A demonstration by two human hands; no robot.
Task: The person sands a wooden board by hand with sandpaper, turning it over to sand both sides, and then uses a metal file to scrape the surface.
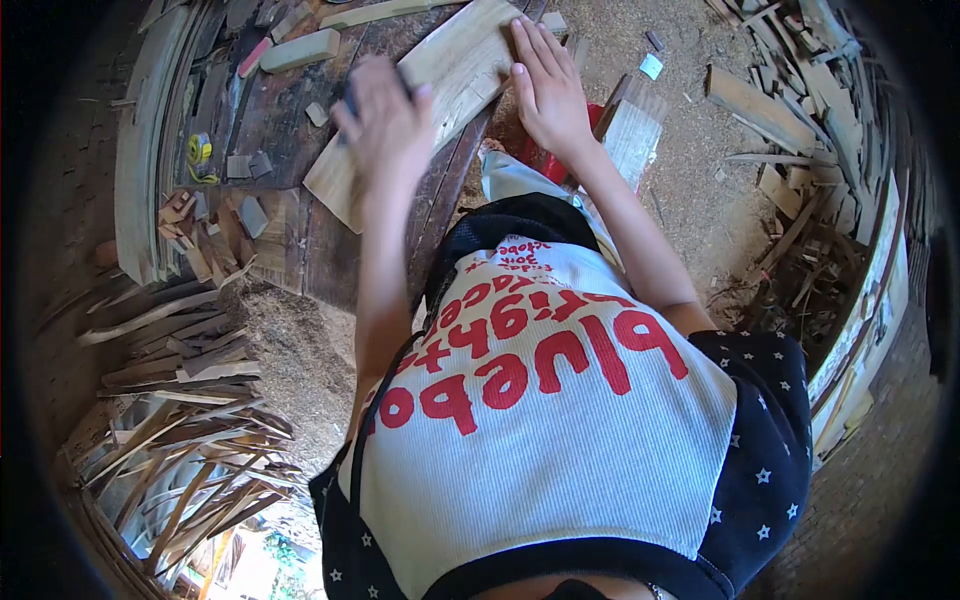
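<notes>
A long pale wooden board (455,85) lies slantwise on the dark workbench (285,110). My left hand (385,118), smeared by motion, is over the board's lower left part. A dark object (405,82) shows at both sides of its fingers, pressed under the hand; its exact kind is unclear. Flat on the board's upper right part rests my right hand (548,95), fingers stretched along the wood and thumb apart, near the board's right edge.
On the bench are a wooden block (300,50), a yellow tape measure (200,150) and small offcuts (250,165). Something red (545,160) and a plank (632,130) stand right of the bench. Scrap wood (800,110) is piled at the right, with more strips at lower left.
</notes>
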